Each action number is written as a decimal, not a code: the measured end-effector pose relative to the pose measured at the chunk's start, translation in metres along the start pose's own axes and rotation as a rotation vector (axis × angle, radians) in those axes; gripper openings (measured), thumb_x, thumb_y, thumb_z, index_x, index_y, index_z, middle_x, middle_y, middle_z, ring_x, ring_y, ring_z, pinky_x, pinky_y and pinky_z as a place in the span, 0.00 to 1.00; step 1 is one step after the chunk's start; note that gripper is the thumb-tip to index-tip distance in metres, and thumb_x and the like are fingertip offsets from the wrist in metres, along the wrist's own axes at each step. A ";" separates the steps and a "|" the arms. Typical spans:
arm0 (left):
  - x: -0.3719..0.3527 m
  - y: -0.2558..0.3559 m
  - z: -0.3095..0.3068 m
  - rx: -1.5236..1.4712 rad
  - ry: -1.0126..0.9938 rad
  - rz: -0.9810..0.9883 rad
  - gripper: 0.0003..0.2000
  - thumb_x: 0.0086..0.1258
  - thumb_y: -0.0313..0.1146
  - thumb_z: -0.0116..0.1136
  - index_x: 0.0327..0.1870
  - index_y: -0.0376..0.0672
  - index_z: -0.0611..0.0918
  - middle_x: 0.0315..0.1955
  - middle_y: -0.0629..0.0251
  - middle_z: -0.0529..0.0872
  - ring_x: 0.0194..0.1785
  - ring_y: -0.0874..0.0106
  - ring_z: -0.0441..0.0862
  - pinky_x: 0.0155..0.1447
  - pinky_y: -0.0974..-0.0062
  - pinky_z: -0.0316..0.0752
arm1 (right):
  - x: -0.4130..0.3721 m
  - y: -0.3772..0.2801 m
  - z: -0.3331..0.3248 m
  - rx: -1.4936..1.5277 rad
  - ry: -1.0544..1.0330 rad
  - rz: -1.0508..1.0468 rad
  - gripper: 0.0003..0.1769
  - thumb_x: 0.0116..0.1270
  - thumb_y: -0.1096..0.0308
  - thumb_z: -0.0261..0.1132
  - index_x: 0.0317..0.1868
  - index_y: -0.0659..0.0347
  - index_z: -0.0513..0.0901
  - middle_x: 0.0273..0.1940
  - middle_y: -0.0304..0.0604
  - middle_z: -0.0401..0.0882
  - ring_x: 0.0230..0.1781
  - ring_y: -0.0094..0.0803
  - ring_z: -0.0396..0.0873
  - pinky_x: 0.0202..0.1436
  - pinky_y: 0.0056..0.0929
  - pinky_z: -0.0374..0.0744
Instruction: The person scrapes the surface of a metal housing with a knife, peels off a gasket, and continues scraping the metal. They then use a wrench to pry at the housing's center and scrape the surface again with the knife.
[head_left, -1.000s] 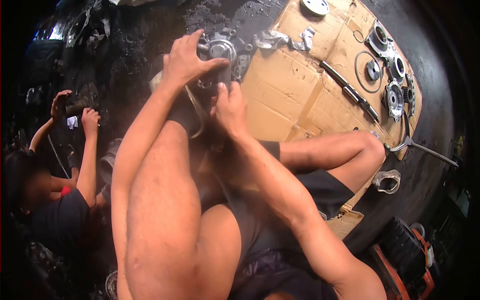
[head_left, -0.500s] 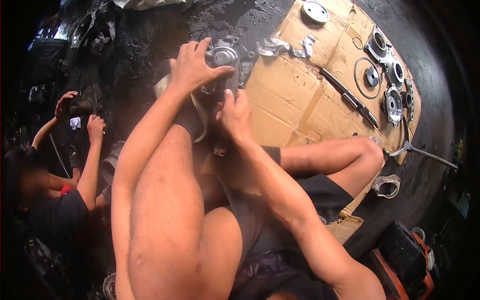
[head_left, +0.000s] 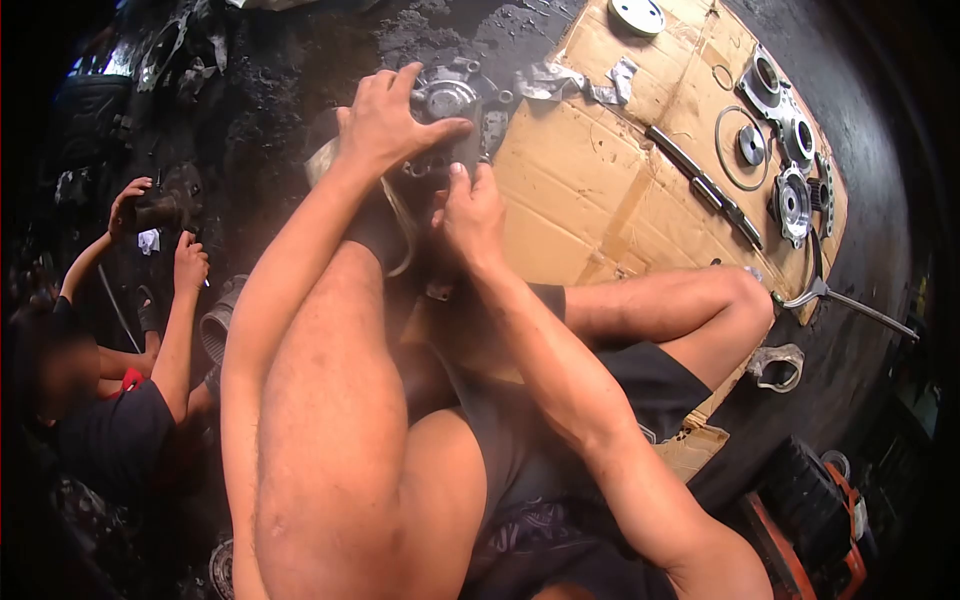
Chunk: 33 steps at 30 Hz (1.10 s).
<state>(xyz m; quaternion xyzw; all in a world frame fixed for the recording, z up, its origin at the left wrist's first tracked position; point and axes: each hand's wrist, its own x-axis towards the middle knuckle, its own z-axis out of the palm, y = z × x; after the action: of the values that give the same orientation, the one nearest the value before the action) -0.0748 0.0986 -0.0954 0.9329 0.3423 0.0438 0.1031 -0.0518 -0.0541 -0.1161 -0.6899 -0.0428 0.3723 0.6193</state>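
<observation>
My left hand point(head_left: 385, 122) rests with thumb and fingers spread on the near left side of a grey metal housing point(head_left: 447, 97) with a round raised centre. Just below the housing, my right hand point(head_left: 470, 212) is closed, its thumb and forefinger pointing up towards it. What the right fingers hold is dark and blurred, too unclear to name. A pale strip of cloth or belt point(head_left: 401, 225) hangs under my left wrist.
Cardboard point(head_left: 560, 200) lies at the right, with a long metal shaft point(head_left: 705, 188), a round metal cover point(head_left: 636, 15), rings and castings. A T-shaped tool point(head_left: 850, 302) lies at its edge. Another person point(head_left: 115, 430) works at the left. An orange and black object point(head_left: 810, 510) stands bottom right.
The view has shifted slightly. A flat bar-like shape seen between my hands over the housing is no longer distinct. My left hand still lies on the housing, and my right hand remains closed below it.
</observation>
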 end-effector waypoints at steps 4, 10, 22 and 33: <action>0.004 -0.005 0.005 0.026 0.096 0.043 0.51 0.46 0.74 0.68 0.68 0.45 0.75 0.59 0.54 0.80 0.66 0.55 0.73 0.66 0.52 0.71 | 0.005 -0.007 -0.004 -0.013 -0.010 0.046 0.15 0.78 0.61 0.55 0.39 0.66 0.73 0.21 0.47 0.79 0.14 0.32 0.79 0.18 0.34 0.75; 0.003 -0.004 0.005 -0.023 0.054 0.020 0.52 0.46 0.75 0.67 0.68 0.45 0.75 0.58 0.54 0.80 0.66 0.55 0.74 0.66 0.52 0.71 | 0.002 -0.006 -0.004 -0.034 -0.046 0.075 0.13 0.79 0.62 0.54 0.44 0.66 0.73 0.27 0.45 0.80 0.15 0.27 0.76 0.19 0.29 0.76; 0.001 -0.001 0.000 0.004 -0.006 -0.004 0.53 0.44 0.75 0.69 0.70 0.50 0.73 0.61 0.59 0.78 0.70 0.57 0.69 0.66 0.49 0.70 | 0.008 0.003 -0.003 0.007 0.013 0.067 0.16 0.78 0.60 0.55 0.39 0.67 0.72 0.23 0.48 0.81 0.15 0.32 0.80 0.19 0.34 0.77; 0.003 -0.004 0.004 -0.022 0.010 -0.016 0.52 0.44 0.75 0.69 0.70 0.50 0.73 0.63 0.60 0.77 0.71 0.59 0.69 0.68 0.49 0.69 | 0.009 -0.003 -0.007 -0.023 -0.008 0.054 0.15 0.78 0.60 0.55 0.40 0.67 0.73 0.22 0.48 0.81 0.15 0.32 0.80 0.19 0.34 0.77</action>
<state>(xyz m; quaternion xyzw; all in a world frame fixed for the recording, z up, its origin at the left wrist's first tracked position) -0.0746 0.1029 -0.0998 0.9287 0.3496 0.0516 0.1122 -0.0400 -0.0541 -0.1179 -0.6965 -0.0307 0.3911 0.6008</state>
